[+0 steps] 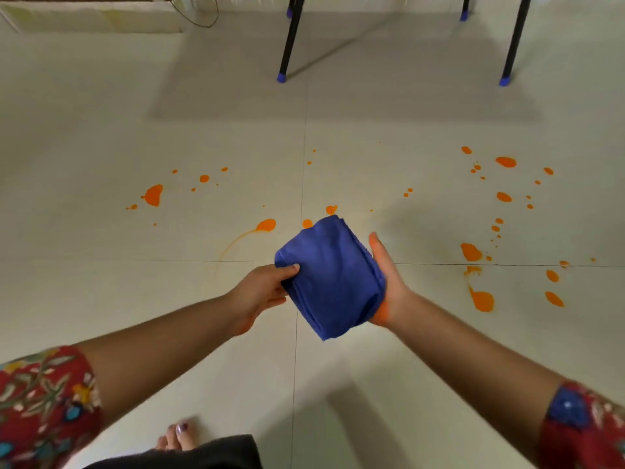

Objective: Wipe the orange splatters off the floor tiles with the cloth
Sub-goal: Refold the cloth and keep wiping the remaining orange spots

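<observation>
A folded blue cloth point(333, 279) is held above the floor between both hands. My left hand point(262, 292) pinches its left edge, thumb on top. My right hand point(385, 282) cups the cloth's right side from below with the fingers fairly straight; orange stains the heel of that palm. Orange splatters dot the pale floor tiles point(101, 282): a blob at the left point(154, 195), a drop with a curved smear near the middle point(266, 225), small ones just beyond the cloth point(331, 209), and several at the right point(482, 300).
Black table legs with blue caps stand at the back point(281, 77) and back right point(504, 82). A low pale ledge with a thin cord lies at the top left point(91, 16). My bare foot point(179, 436) shows at the bottom edge.
</observation>
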Available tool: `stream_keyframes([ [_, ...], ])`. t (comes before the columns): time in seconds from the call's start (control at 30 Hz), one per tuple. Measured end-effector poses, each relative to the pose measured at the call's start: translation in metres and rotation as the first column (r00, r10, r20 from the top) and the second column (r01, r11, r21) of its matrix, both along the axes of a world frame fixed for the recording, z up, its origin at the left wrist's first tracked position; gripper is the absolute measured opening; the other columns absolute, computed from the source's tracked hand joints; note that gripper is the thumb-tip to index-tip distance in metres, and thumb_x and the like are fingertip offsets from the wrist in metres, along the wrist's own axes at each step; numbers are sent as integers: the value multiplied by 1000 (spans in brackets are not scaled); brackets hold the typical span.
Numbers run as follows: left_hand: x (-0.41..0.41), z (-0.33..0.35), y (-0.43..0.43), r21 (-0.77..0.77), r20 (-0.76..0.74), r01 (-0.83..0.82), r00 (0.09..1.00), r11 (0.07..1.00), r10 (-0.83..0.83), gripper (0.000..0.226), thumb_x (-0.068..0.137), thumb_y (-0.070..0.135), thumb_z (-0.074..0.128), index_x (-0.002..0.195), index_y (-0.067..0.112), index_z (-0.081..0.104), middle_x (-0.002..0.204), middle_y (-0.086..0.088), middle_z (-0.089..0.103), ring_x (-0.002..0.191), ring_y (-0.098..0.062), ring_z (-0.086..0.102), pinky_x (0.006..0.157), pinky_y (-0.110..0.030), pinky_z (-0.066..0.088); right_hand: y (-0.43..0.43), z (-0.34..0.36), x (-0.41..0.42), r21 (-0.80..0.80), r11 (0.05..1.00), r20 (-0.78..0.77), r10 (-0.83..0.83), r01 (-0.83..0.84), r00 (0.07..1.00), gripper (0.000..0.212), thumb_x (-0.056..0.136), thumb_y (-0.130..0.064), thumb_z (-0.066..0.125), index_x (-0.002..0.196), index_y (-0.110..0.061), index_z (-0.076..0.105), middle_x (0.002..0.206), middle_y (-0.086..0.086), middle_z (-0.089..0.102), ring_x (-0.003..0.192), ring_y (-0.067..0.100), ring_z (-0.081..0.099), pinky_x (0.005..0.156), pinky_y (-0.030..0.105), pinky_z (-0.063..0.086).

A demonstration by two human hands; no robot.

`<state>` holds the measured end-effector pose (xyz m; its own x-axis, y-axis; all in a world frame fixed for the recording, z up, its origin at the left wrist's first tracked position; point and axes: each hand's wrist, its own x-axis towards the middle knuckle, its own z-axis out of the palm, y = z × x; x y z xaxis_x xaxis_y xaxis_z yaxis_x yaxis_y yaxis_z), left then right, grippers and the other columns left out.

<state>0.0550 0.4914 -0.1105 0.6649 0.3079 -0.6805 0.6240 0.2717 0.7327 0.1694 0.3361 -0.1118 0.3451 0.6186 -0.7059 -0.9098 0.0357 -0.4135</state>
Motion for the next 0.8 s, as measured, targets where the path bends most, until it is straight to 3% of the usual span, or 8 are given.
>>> stream_keyframes([
  [0.1,5,-9,26,15,34,-17,999,1000,17,37,94,23,58,126,6,58,117,-8,67,108,-22,64,98,-33,49,8,10,11,-228,950,228,266,-214,937,45,95,-32,57,138,-19,51,125,5,65,114,21,62,93,32,48],
  [0.2,10,-14,52,-69,64,-13,998,998,17,71,85,20,69,145,18,31,119,-10,64,105,-24,64,90,-31,52,17,15,7,-485,852,401,417,-198,815,76,90,-6,62,145,-45,28,128,7,56,110,23,61,84,33,52],
  [0.27,13,-15,70,-58,104,144,985,988,-137,93,75,15,80,145,37,24,121,-7,61,107,-20,63,88,-29,53,30,21,2,-566,787,472,555,-247,685,80,83,-3,69,142,-45,34,128,6,56,110,22,60,89,34,53],
  [0.4,21,-16,89,239,133,445,865,863,-483,66,67,-2,77,124,24,56,119,3,58,107,-16,58,82,-24,54,49,32,6,-854,469,425,878,-226,220,51,71,-16,81,117,-25,62,108,-7,61,95,12,59,77,18,48],
  [0.5,25,-21,92,249,112,565,790,786,-603,37,71,3,69,106,14,68,110,0,63,102,-18,61,83,-29,55,53,36,6,-915,378,371,926,-142,73,24,73,-20,80,94,-24,68,94,-10,56,91,10,53,66,13,40],
  [0.6,26,-29,92,291,87,589,769,754,-634,23,83,4,60,104,9,68,126,10,33,113,-3,39,83,-21,41,48,31,8,-847,476,436,877,-239,200,20,73,-21,82,82,-25,64,119,-6,50,112,10,48,77,16,40],
  [0.7,26,-31,91,360,190,486,798,796,-573,21,86,5,61,105,8,66,112,7,47,102,-6,46,82,-20,39,45,22,4,-587,730,501,668,-350,550,17,75,-17,70,79,-15,53,89,1,62,80,18,60,59,20,44],
  [0.8,24,-36,96,356,129,414,866,838,-483,42,88,18,65,128,19,54,126,5,46,116,-12,46,92,-24,39,48,6,2,-553,826,488,429,-111,760,9,86,-6,55,87,-14,51,81,2,55,78,19,52,61,25,40],
])
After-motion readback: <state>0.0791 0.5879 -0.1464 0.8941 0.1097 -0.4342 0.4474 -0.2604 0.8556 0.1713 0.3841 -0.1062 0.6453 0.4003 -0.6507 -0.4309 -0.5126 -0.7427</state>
